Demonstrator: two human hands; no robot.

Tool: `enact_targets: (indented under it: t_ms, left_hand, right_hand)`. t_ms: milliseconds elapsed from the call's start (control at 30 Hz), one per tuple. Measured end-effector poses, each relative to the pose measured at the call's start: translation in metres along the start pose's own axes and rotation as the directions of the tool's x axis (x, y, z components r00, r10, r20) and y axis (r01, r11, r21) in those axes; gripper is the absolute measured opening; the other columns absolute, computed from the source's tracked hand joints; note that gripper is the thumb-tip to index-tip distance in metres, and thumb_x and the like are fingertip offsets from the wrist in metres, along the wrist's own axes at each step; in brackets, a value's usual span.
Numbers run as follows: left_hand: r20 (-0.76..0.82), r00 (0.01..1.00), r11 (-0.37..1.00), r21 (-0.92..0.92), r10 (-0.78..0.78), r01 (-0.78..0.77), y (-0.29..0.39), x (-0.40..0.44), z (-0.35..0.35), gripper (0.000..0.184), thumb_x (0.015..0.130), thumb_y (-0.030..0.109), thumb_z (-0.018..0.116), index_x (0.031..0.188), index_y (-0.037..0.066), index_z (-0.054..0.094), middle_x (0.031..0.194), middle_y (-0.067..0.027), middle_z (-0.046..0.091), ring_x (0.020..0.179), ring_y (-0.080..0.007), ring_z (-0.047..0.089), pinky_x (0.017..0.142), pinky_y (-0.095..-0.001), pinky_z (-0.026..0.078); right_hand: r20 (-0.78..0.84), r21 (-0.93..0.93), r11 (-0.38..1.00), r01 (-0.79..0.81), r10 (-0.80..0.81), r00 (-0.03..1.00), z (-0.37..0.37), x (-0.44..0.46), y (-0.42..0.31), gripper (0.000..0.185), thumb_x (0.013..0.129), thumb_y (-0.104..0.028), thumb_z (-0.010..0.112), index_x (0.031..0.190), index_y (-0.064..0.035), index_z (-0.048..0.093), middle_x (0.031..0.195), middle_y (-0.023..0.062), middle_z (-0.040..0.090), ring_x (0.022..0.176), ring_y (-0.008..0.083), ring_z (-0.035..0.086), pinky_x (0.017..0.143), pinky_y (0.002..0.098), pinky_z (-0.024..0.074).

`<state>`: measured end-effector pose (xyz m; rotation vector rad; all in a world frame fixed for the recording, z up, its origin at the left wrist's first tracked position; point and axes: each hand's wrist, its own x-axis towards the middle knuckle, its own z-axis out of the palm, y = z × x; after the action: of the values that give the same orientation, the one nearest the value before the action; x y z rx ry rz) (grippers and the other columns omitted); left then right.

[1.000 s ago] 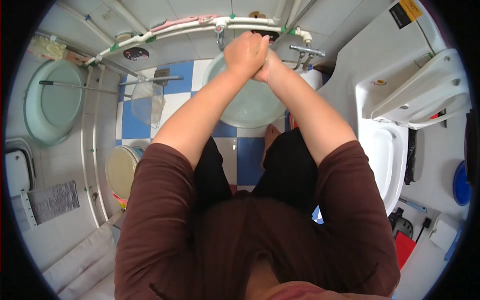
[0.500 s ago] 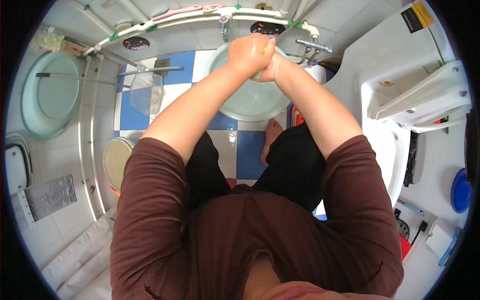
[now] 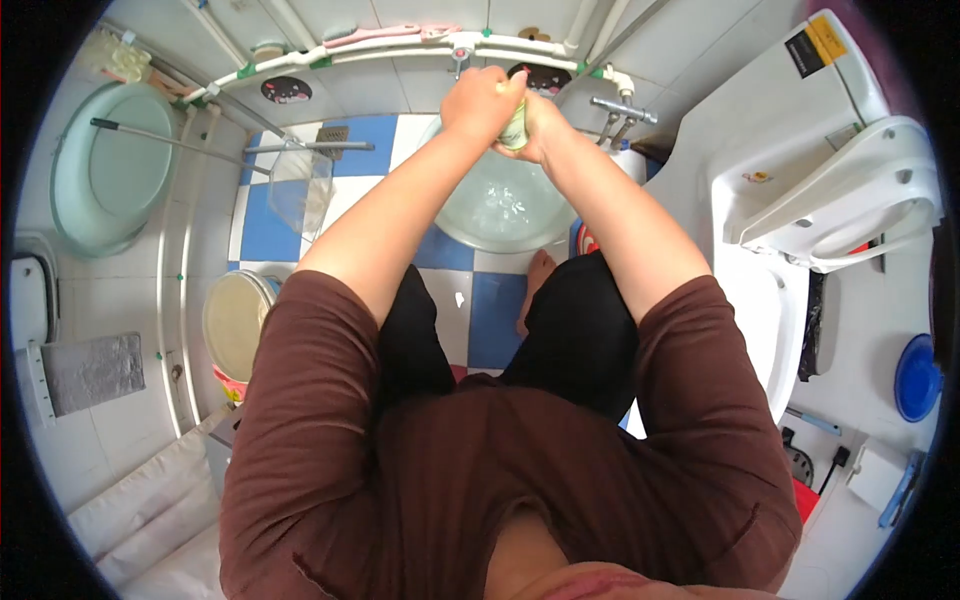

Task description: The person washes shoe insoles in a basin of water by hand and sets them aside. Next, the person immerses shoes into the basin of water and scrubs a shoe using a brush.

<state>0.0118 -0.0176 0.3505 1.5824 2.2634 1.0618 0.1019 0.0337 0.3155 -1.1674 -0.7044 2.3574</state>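
A pale green, cloth-like bundle [image 3: 514, 133] is squeezed between my two hands above the basin. My left hand [image 3: 482, 104] wraps round its upper left side in a fist. On the other side, my right hand [image 3: 545, 126] has its fingers closed round the same bundle, and the two hands touch or nearly touch. Most of the bundle is hidden by my fingers. Below them stands a pale green wash basin [image 3: 465, 232] on the floor, with rippling, sparkling water in it.
A tap [image 3: 461, 54] is behind my hands, and another metal tap [image 3: 625, 110] is at the right. The white washing machine [image 3: 690, 150] stands on the right. At left are a lidded bucket [image 3: 235, 325] and a second green basin [image 3: 110, 170] against the wall. Blue and white tiles [image 3: 495, 315] cover the floor.
My hands have parted slightly and shifted a little, so more of the pale green bundle shows between them. The basin water, calmer before, now ripples. The whole view has tilted slightly.
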Motion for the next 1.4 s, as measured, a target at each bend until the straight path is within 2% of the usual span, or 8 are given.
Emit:
enact_targets:
  t_ms: [133,300,500,800,1033,1133,1333,1400]
  left_hand:
    - [0.027,0.974,0.962,-0.151,-0.225,0.226,-0.028,0.016,0.009,0.061,0.078,0.063,0.05,0.084,0.004,0.064,0.095,-0.0186,0.061,0.092,-0.0343,0.058,0.082,-0.0415,0.045]
    - [0.55,0.801,0.546,-0.607,-0.237,0.578,-0.028,0.019,-0.035,0.034,0.079,0.018,0.052,0.111,0.008,0.054,0.103,-0.0109,0.059,0.097,-0.0235,0.059,0.082,-0.0448,0.049]
    - [0.567,0.784,0.315,-0.718,-0.253,0.621,-0.056,0.029,-0.038,0.032,0.077,0.004,0.047,0.109,0.004,0.053,0.102,-0.0108,0.058,0.091,-0.0246,0.061,0.079,-0.0424,0.054]
    - [0.559,0.738,0.3,-0.681,-0.377,0.669,-0.055,0.023,-0.043,0.034,0.085,0.027,0.055,0.111,0.005,0.053,0.108,-0.0114,0.057,0.101,-0.0275,0.057,0.087,-0.0524,0.046]
    - [0.45,0.462,0.151,-0.571,-0.764,0.807,-0.021,0.01,-0.087,0.064,0.089,0.051,0.045,0.131,0.003,0.038,0.129,-0.0175,0.049,0.126,-0.0305,0.041,0.099,-0.0549,0.034]
    - [0.781,0.604,-0.298,-0.621,-0.157,0.725,-0.073,0.015,-0.085,0.052,0.092,0.039,0.046,0.124,-0.001,0.043,0.121,-0.0177,0.055,0.113,-0.0287,0.054,0.095,-0.048,0.043]
    - [0.465,0.798,0.115,-0.833,-0.383,0.541,-0.116,0.008,-0.118,0.026,0.085,0.013,0.056,0.106,-0.002,0.057,0.096,-0.0148,0.065,0.084,-0.0253,0.065,0.078,-0.0397,0.053]
    - [0.273,0.854,0.457,-0.751,-0.442,0.477,-0.133,-0.014,-0.141,0.026,0.082,0.009,0.057,0.106,-0.002,0.057,0.094,-0.0141,0.065,0.08,-0.0239,0.064,0.075,-0.0371,0.052]
  right_hand:
    - [0.017,-0.153,0.984,0.09,-0.088,0.996,0.007,-0.006,0.002,0.04,0.091,-0.042,0.04,0.109,-0.0102,0.056,0.103,0.009,0.062,0.092,0.0248,0.062,0.077,0.0468,0.0514]
    - [0.191,-0.256,0.816,0.518,-0.482,0.855,0.006,-0.002,-0.006,0.041,0.096,-0.037,0.04,0.113,-0.0017,0.053,0.106,0.0109,0.061,0.096,0.0225,0.059,0.089,0.0342,0.0456]
    - [0.224,-0.177,0.912,0.37,-0.329,0.917,0.024,-0.032,-0.019,0.052,0.094,-0.046,0.043,0.117,0.0,0.051,0.114,0.0118,0.058,0.101,0.0202,0.057,0.09,0.0334,0.045]
    - [0.255,-0.631,0.528,0.568,-0.551,0.795,0.021,-0.017,-0.015,0.035,0.086,-0.026,0.06,0.107,0.0027,0.058,0.097,0.0088,0.064,0.085,0.0127,0.058,0.075,0.0271,0.0455]
    - [0.309,-0.448,0.664,0.599,-0.514,0.8,0.046,-0.031,-0.011,0.031,0.088,-0.02,0.056,0.11,0.0018,0.053,0.097,0.0074,0.062,0.088,0.0126,0.059,0.075,0.0257,0.0459]
    - [0.452,-0.331,0.698,0.635,-0.474,0.756,0.056,-0.042,-0.005,0.034,0.089,-0.021,0.057,0.114,0.0012,0.049,0.103,0.0077,0.061,0.092,0.0121,0.058,0.079,0.0276,0.0474]
    - [0.575,-0.446,0.867,0.222,0.088,0.813,0.056,-0.053,-0.005,0.048,0.089,-0.035,0.057,0.124,-0.0037,0.045,0.118,0.01,0.056,0.103,0.0191,0.058,0.089,0.0359,0.0461]
    - [0.292,-0.956,0.056,0.289,0.074,0.953,0.045,-0.034,0.003,0.047,0.087,-0.038,0.058,0.118,-0.0029,0.054,0.117,0.0111,0.058,0.109,0.0225,0.055,0.09,0.035,0.0444]
